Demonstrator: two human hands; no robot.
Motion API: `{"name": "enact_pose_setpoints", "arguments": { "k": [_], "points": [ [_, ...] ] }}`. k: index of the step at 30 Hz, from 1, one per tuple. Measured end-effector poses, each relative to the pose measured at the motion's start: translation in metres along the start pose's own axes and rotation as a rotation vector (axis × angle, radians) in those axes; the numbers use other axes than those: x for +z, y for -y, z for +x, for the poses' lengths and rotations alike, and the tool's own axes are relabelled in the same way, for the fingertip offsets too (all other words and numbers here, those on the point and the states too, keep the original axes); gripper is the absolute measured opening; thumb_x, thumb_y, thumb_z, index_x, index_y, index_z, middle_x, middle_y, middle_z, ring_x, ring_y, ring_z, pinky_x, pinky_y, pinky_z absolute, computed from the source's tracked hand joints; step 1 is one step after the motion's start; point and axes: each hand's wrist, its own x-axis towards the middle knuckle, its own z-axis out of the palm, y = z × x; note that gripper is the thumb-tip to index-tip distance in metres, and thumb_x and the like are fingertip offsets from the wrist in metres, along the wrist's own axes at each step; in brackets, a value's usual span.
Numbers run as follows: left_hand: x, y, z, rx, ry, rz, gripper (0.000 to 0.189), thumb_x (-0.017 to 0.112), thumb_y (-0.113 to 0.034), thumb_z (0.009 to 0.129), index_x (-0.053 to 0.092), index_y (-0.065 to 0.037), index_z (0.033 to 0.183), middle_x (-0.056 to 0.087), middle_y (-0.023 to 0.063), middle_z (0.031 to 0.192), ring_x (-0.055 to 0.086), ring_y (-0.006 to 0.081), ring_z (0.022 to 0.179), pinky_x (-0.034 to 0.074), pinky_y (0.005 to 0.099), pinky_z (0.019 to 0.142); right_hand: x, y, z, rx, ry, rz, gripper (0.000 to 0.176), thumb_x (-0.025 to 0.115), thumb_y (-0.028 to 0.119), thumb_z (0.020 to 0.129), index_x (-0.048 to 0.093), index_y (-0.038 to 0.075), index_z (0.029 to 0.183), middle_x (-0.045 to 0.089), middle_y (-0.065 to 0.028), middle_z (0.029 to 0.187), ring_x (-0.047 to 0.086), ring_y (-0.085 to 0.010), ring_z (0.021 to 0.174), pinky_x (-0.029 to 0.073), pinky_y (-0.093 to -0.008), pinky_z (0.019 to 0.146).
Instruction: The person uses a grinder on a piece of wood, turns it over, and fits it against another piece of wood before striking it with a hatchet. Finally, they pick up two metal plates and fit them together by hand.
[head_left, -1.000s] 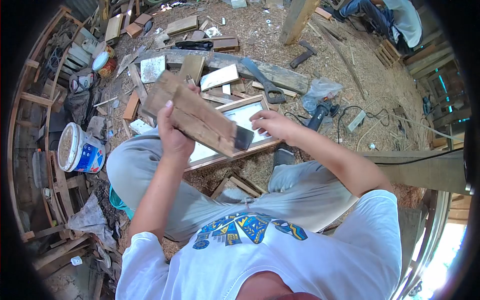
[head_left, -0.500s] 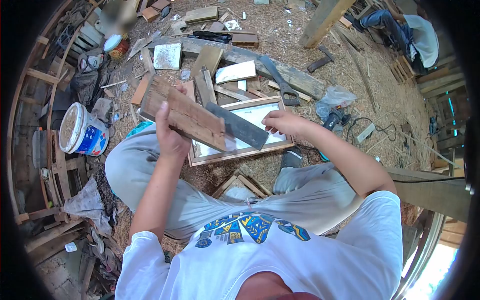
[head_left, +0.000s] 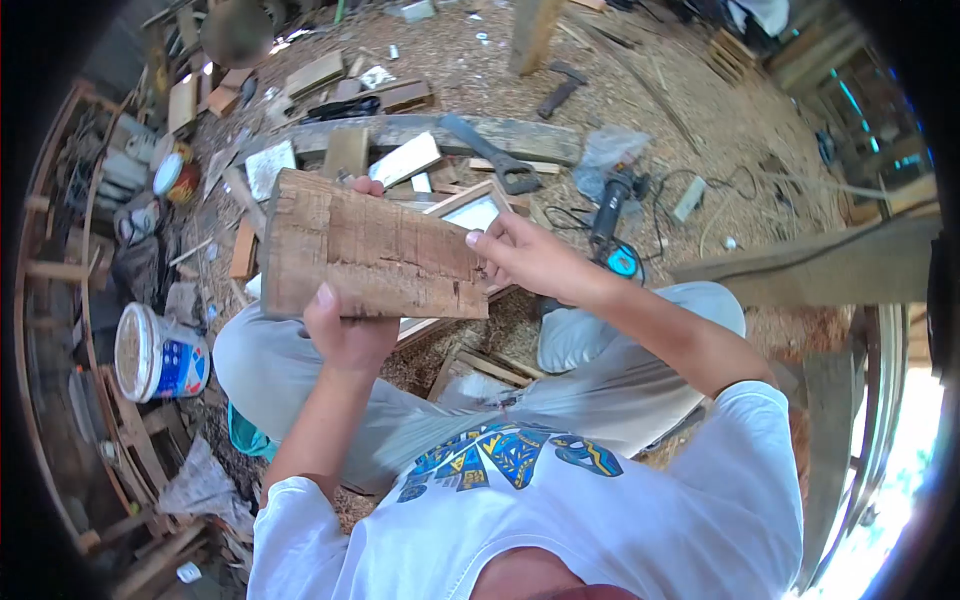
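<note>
**Board in hand, completion unverified**

Left hand [head_left: 350,335] grips the wooden board [head_left: 380,250], centre-left of view: lifting done. Right hand [head_left: 515,255] has fingertips at its right end; whether gripping, cannot tell. Outstanding work is indeterminable. The board hides its underside and much of the wood-edged panel [head_left: 478,212].

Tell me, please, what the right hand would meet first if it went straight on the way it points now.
The right hand would probably meet the wooden board in the left hand first. Its fingertips overlap the board's end in view; whether they touch is unclear.
</note>
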Motion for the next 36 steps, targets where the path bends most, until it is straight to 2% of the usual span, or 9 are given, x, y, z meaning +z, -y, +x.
{"name": "enact_pose_setpoints", "arguments": {
  "k": [3, 7, 10, 14, 19, 24, 27, 31, 36],
  "points": [
    [0.035, 0.005, -0.008, -0.009, 0.139, 0.049, 0.116, 0.065, -0.067, 0.08, 0.012, -0.008, 0.165, 0.037, 0.0239, 0.159, 0.036, 0.0373, 0.15, 0.025, 0.0524, 0.126, -0.001, -0.016, -0.022, -0.017, -0.235, 0.028, 0.044, 0.066, 0.043, 0.101, 0.056, 0.0, 0.1, 0.066, -0.008, 0.079, 0.065, -0.0153, 0.067, 0.053, -0.0327, 0.062],
    [0.063, 0.021, -0.018, -0.19, 0.312, 0.097, 0.128, 0.074, -0.071, 0.075, 0.006, -0.01, 0.165, 0.036, 0.0237, 0.159, 0.036, 0.0354, 0.15, 0.028, 0.0513, 0.125, -0.01, -0.081, -0.023, -0.066, -0.257, 0.146, 0.025, 0.06, 0.026, 0.106, 0.053, 0.003, 0.099, 0.063, -0.005, 0.078, 0.064, -0.0138, 0.066, 0.054, -0.0318, 0.059],
    [0.064, 0.038, -0.019, -0.217, 0.338, 0.155, 0.134, 0.079, -0.072, 0.071, 0.007, -0.011, 0.165, 0.036, 0.0235, 0.157, 0.035, 0.0336, 0.15, 0.03, 0.0501, 0.124, -0.007, -0.106, -0.019, -0.07, -0.276, 0.212, 0.029, 0.061, 0.029, 0.102, 0.058, 0.0, 0.104, 0.066, -0.0099, 0.078, 0.068, -0.0196, 0.066, 0.052, -0.0378, 0.057],
    [0.073, 0.049, -0.017, -0.25, 0.285, 0.141, 0.132, 0.075, -0.075, 0.073, 0.006, -0.01, 0.165, 0.036, 0.0225, 0.156, 0.035, 0.0328, 0.15, 0.029, 0.049, 0.124, -0.011, -0.113, -0.021, 0.031, -0.282, 0.306, 0.031, 0.057, 0.029, 0.102, 0.062, -0.001, 0.105, 0.067, -0.0114, 0.078, 0.069, -0.0217, 0.067, 0.053, -0.0398, 0.061],
    [0.073, 0.062, -0.015, -0.262, 0.239, 0.143, 0.128, 0.07, -0.075, 0.077, 0.005, -0.008, 0.165, 0.036, 0.0226, 0.157, 0.035, 0.0333, 0.151, 0.026, 0.0485, 0.125, -0.022, -0.115, -0.02, 0.001, -0.242, 0.064, 0.038, 0.052, 0.031, 0.1, 0.064, -0.005, 0.102, 0.07, -0.0199, 0.084, 0.071, -0.0294, 0.073, 0.054, -0.0454, 0.072],
    [0.06, 0.072, -0.009, -0.248, 0.193, 0.119, 0.142, 0.059, -0.097, 0.067, 0.011, -0.006, 0.164, 0.041, 0.0211, 0.154, 0.036, 0.0331, 0.149, 0.027, 0.0488, 0.125, -0.026, -0.118, -0.019, -0.023, -0.185, -0.088, 0.039, 0.052, 0.032, 0.099, 0.066, -0.004, 0.103, 0.071, -0.0231, 0.09, 0.071, -0.038, 0.086, 0.054, -0.0494, 0.08],
    [0.051, 0.067, 0.004, -0.26, 0.187, 0.068, 0.146, 0.053, -0.104, 0.061, 0.016, -0.006, 0.164, 0.044, 0.0201, 0.151, 0.04, 0.0334, 0.147, 0.029, 0.0496, 0.124, -0.029, -0.098, -0.025, -0.188, -0.049, -0.374, 0.037, 0.054, 0.035, 0.098, 0.066, 0.001, 0.107, 0.071, -0.0255, 0.098, 0.069, -0.0438, 0.094, 0.054, -0.0512, 0.083],
    [0.038, 0.054, 0.025, -0.163, 0.219, -0.013, 0.146, 0.05, -0.105, 0.061, 0.019, -0.005, 0.163, 0.047, 0.0174, 0.146, 0.044, 0.03, 0.142, 0.035, 0.0472, 0.121, -0.068, -0.064, -0.026, -0.148, 0.062, -0.439, 0.034, 0.058, 0.036, 0.1, 0.065, 0.006, 0.115, 0.072, -0.0203, 0.1, 0.071, -0.039, 0.095, 0.055, -0.0486, 0.082],
    [0.036, 0.055, 0.044, 0.001, -0.09, 0.091, 0.143, 0.037, -0.107, 0.065, 0.022, -0.004, 0.162, 0.052, 0.0245, 0.145, 0.05, 0.0361, 0.138, 0.033, 0.0491, 0.122, -0.128, -0.034, 0.044, -0.063, 0.091, -0.265, 0.036, 0.06, 0.038, 0.101, 0.066, 0.005, 0.114, 0.072, -0.0104, 0.096, 0.069, -0.0198, 0.083, 0.055, -0.0373, 0.076]
  ]
}}
